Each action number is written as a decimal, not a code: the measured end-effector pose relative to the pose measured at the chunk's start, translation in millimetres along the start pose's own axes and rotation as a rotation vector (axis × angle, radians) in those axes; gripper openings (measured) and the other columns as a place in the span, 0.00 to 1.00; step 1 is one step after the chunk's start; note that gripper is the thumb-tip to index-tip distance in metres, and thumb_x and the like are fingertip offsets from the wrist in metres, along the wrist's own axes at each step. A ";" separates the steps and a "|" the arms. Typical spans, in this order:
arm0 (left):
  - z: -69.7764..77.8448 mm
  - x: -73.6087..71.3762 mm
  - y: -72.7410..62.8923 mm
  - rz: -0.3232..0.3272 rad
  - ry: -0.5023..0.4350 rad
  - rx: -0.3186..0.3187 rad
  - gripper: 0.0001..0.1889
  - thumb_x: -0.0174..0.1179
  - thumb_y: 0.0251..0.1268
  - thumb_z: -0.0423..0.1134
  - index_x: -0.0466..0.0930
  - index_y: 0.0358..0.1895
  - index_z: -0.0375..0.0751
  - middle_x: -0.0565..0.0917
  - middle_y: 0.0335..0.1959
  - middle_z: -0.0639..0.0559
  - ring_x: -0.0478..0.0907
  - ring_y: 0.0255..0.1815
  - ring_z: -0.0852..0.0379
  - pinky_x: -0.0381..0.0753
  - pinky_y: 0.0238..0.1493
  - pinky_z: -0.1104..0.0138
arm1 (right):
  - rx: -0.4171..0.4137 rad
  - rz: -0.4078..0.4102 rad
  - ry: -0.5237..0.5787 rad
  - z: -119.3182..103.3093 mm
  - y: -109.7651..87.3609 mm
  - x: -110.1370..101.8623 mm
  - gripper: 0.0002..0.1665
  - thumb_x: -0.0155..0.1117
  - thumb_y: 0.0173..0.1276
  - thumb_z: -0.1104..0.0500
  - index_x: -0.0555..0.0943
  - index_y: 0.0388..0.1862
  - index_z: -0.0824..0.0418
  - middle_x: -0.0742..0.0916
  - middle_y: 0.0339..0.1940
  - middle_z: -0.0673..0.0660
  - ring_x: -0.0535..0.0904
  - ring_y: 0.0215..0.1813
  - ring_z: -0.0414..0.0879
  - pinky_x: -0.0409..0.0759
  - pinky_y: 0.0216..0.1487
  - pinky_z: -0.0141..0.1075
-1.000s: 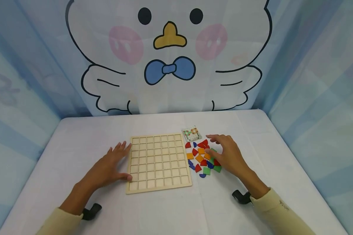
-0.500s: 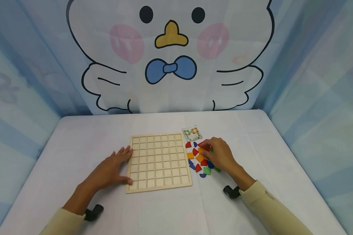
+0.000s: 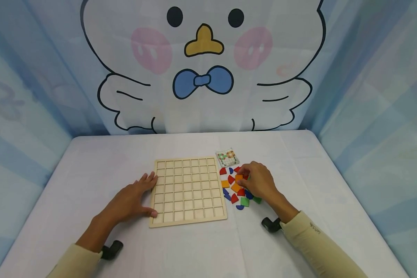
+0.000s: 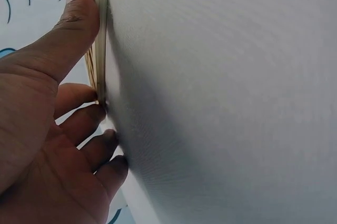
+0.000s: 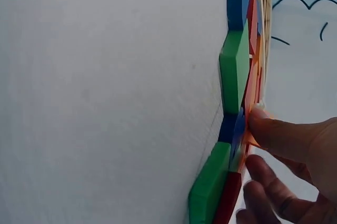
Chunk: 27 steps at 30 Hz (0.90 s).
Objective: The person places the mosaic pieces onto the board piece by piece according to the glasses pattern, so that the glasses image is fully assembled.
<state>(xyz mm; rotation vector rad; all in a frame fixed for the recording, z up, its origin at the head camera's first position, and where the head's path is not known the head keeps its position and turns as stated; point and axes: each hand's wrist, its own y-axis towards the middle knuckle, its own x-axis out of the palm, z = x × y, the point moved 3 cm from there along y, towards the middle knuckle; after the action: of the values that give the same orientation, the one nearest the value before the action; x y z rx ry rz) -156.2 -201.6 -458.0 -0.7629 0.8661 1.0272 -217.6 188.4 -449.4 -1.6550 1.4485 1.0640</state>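
Right hand has moved toward nine o'clock, pinching an orange square, left hand spread against the unfilled grid board.

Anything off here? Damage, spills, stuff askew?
No damage or liquid visible. The board sits slightly crooked to the far edge of the table, and the card lies skewed near the board's corner. Coloured pieces are jumbled beside the board, probably just unsorted.

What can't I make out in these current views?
Head: the card, its pattern too small to read exactly.
Head: pieces beneath the right hand, partly covered by it.
Left wrist: the wooden board, its cells lost edge-on and behind the left thumb.
Right wrist: the lower green piece, cut off by the bottom edge.
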 end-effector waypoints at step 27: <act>3.7 0.0 1.8 -0.021 0.029 -0.040 0.65 0.84 0.43 0.56 0.58 0.84 0.38 0.56 0.86 0.39 0.54 0.86 0.31 0.61 0.79 0.31 | -0.103 -0.016 0.186 -54.7 23.4 21.8 0.05 0.78 0.69 0.57 0.91 0.42 0.49 0.90 0.37 0.48 0.79 0.39 0.45 0.76 0.41 0.37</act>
<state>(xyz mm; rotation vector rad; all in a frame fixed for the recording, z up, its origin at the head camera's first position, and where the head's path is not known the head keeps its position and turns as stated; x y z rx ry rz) -156.9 -197.8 -456.6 -0.8207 0.8634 1.0196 -232.1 126.8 -445.1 -1.8779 1.5157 1.0130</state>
